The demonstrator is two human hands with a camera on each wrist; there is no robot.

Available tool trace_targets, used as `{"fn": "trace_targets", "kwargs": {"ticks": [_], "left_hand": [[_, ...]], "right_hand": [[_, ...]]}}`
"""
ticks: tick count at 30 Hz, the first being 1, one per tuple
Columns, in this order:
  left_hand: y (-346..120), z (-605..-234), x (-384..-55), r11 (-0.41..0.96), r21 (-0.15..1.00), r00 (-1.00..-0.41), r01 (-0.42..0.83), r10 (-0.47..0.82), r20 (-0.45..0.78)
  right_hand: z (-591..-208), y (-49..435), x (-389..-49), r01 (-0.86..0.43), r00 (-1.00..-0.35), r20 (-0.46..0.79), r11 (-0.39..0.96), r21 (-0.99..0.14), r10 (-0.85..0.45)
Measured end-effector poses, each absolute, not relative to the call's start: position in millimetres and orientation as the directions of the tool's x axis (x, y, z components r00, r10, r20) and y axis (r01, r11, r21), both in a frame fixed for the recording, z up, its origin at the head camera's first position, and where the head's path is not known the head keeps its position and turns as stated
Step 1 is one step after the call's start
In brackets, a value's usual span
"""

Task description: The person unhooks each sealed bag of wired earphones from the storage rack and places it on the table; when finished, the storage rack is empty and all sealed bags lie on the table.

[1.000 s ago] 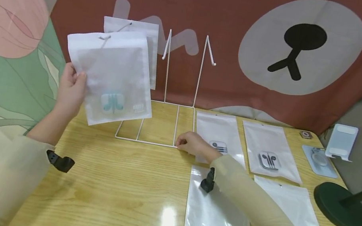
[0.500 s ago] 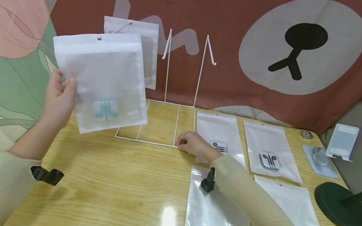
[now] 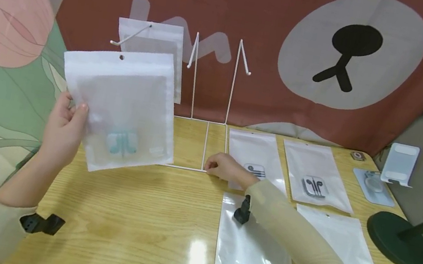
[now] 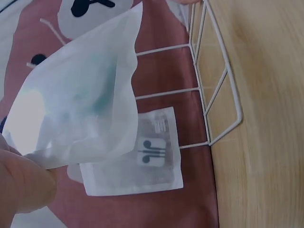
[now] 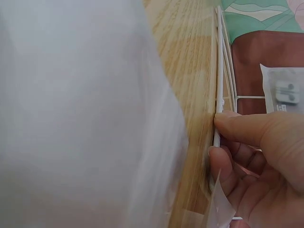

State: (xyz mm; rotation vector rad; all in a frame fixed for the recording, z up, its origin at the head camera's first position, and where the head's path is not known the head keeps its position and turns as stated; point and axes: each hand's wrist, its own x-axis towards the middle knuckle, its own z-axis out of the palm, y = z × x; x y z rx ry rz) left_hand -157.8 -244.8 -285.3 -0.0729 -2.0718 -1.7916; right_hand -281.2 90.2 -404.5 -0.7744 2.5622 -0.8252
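Note:
My left hand pinches a white zip pouch by its left edge, thumb in front. Teal earphones show through its lower part. The pouch's punched hole sits just below the tip of the left hook, apart from it. Farther back on that hook hangs another white pouch, seen lower down with dark earphones in the left wrist view. With thumb and fingertips, my right hand grips the front bar of the white wire display rack, at its right front corner.
Several pouches with earphones lie at the right, including a near pouch under my right forearm and a far one. Behind them stand a pale phone stand and a dark green round base. Two more rack hooks carry nothing.
The held pouch has come off the left hook: its tip poked through the hole earlier and now shows above the pouch. My left hand has moved down and left. My right hand stays put.

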Motion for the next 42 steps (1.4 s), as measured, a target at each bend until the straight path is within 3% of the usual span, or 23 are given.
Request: {"fn": "trace_targets", "kwargs": {"ticks": [5, 9, 16, 20, 24, 34, 42], "left_hand": [[-234.6, -294.1, -143.9, 0.209, 0.914, -0.925, 0.347, -0.085, 0.37], [-224.6, -308.1, -137.5, 0.233, 0.929, -0.954, 0.289, -0.016, 0.3], [-203.5, -338.8, -128.9, 0.221, 0.974, -0.995, 0.051, 0.097, 0.03], [-193.0, -353.1, -124.6, 0.2, 0.973, -0.975, -0.118, 0.165, -0.152], [-187.5, -363.5, -122.7, 0.173, 0.964, -0.95, -0.199, 0.206, -0.233], [-202.4, -372.7, -132.2, 0.363, 0.926, -0.935, -0.108, 0.278, -0.218], [-214.8, -379.2, -141.5, 0.541, 0.839, -0.9, -0.054, 0.337, -0.275]], "right_hand": [[-404.4, 90.2, -282.8, -0.414, -0.788, -0.139, 0.684, -0.601, -0.599], [-403.4, 89.6, -282.6, -0.41, -0.785, -0.147, 0.681, -0.607, -0.602], [-404.1, 88.6, -283.0, -0.405, -0.786, -0.155, 0.688, -0.602, -0.598], [-404.4, 88.5, -282.2, -0.407, -0.803, -0.14, 0.704, -0.582, -0.579], [-404.7, 88.4, -281.4, -0.392, -0.816, -0.125, 0.7, -0.597, -0.564], [-400.4, 90.6, -280.0, -0.445, -0.775, -0.139, 0.689, -0.572, -0.616], [-401.5, 91.6, -282.4, -0.404, -0.774, -0.162, 0.675, -0.617, -0.612]]}}
